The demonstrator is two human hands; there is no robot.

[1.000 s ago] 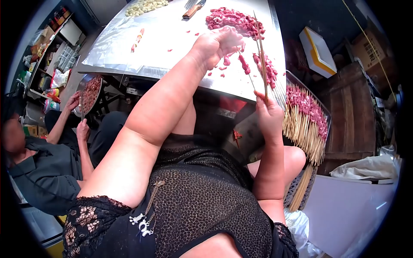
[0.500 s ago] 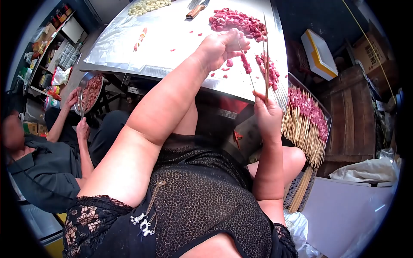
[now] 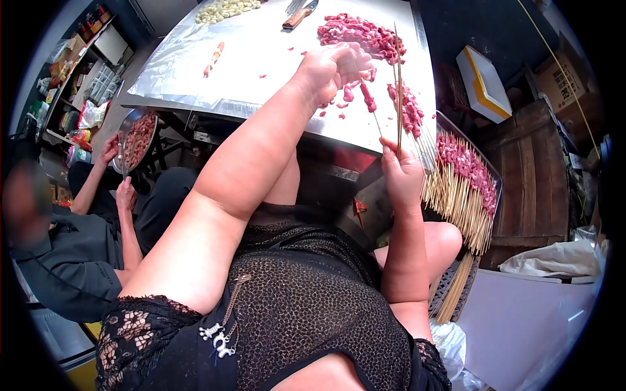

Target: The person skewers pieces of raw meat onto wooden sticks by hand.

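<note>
My right hand (image 3: 402, 171) is closed around a thin skewer (image 3: 377, 124) and several long bare bamboo sticks (image 3: 399, 85). Pieces of red meat (image 3: 368, 96) are threaded near that skewer's upper end. Just to the left of its tip is my left hand (image 3: 334, 68), palm turned partly up. Its fingers look stretched out and somewhat blurred, with no held thing visible. Behind it on the table lies a pile of cut raw meat (image 3: 358, 32). Farther right, finished meat skewers (image 3: 407, 107) rest along the table's right edge.
A tray (image 3: 501, 179) beside the white-covered table (image 3: 274, 85) holds many meat skewers (image 3: 466, 176). A knife (image 3: 300, 14) and pale pieces (image 3: 225, 10) lie at the back. At left, a seated co-worker (image 3: 78, 254) holds a metal bowl (image 3: 155, 140) of meat.
My left hand has drawn slightly left, away from the skewer's tip. The skewer and bare sticks in my right hand have shifted a little left.
</note>
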